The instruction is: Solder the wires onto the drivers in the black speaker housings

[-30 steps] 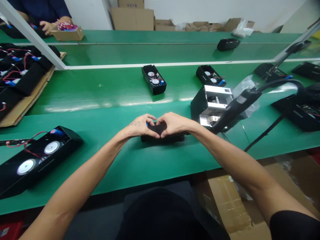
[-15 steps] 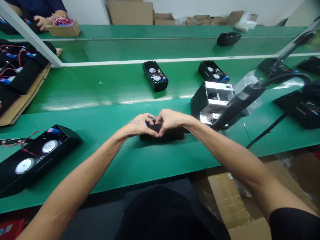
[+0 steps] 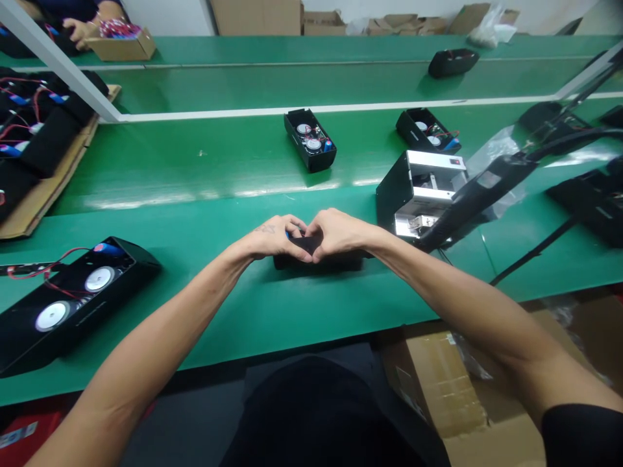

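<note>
A black speaker housing (image 3: pixel 321 263) rests on the green bench in front of me, its open side mostly covered by my hands. My left hand (image 3: pixel 278 236) grips the near wall, thumb outside and fingers curled over into the housing. From the other side, my right hand (image 3: pixel 338 235) does the same, and the two thumb tips nearly touch. A bit of blue shows beside the left fingers; what the fingertips touch inside is hidden. To the left lies a larger-looking open speaker housing (image 3: pixel 92 305) with two round silver speaker magnets, red wires and a blue battery.
Two open speaker housings (image 3: pixel 310 140) (image 3: pixel 428 131) sit on the green belt beyond. A metal-and-black machine (image 3: pixel 413 194) and a black jointed arm (image 3: pixel 481 201) stand to the right. Stacked housings (image 3: pixel 58 139) fill the left. Across, a person's hand (image 3: pixel 80 32) is beside a small carton (image 3: pixel 124 47).
The camera view has shifted slightly, so the background sits a little higher and further right. Both hands stay on the housing in almost the same grip.
</note>
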A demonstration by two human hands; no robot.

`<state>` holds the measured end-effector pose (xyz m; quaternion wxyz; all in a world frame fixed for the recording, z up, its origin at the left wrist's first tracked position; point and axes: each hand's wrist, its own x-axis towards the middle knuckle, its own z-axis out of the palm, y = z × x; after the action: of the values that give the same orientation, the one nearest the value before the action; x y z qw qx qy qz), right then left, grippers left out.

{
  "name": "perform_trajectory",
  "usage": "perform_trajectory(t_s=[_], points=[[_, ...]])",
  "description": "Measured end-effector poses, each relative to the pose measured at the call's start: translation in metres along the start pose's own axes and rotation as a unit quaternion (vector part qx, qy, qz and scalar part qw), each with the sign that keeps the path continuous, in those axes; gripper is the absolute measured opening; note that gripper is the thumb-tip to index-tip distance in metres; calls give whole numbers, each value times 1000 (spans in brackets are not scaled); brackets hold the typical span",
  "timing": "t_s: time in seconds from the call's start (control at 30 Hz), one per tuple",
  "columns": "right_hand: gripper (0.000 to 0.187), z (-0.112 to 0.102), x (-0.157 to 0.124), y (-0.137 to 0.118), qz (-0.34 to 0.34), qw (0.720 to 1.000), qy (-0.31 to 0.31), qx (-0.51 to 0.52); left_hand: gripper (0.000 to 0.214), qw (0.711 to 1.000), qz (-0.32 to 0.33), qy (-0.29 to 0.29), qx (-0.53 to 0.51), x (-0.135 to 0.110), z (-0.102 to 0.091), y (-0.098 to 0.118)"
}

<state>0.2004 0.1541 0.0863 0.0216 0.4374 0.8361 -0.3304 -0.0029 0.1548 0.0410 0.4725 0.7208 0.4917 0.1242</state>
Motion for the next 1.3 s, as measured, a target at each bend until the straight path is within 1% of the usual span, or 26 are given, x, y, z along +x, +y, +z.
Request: perform_trajectory(t_s=[0.2,0.33,0.43,0.6,0.73,0.9,1.0,1.13,1.2,1.3], points=[[21,2,-6,-5,14,1000,19,6,42,1000,6,0,7,0,2,0],[19,5,-8,-1,-7,999,33,7,44,1000,7,3,8,-1,4,-2],[21,6,-6,2,-15,999,26,21,44,1000,-5,2,5,-2,4,-2],[20,2,0,-2,28,999,-6,29,43,1000,3,-2,0,-2,3,1],[18,2,3,-7,50,998,-1,37,45,1000,-11,1,-5,0,3,1],[16,4,2,-4,32,999,20,36,46,1000,-21,4,-10,0,3,0],[19,4,1,0,6,1000,9,14,45,1000,-18,-8,-9,0,2,0],[32,3,-1,0,-28,999,-9,-42,42,1000,-1,-9,-5,-1,1,2],[34,3,-2,-3,-18,998,-3,-59,41,1000,4,-9,-5,-1,0,3],[26,4,-1,-9,28,999,3,-35,40,1000,-2,-13,-10,-1,0,4]])
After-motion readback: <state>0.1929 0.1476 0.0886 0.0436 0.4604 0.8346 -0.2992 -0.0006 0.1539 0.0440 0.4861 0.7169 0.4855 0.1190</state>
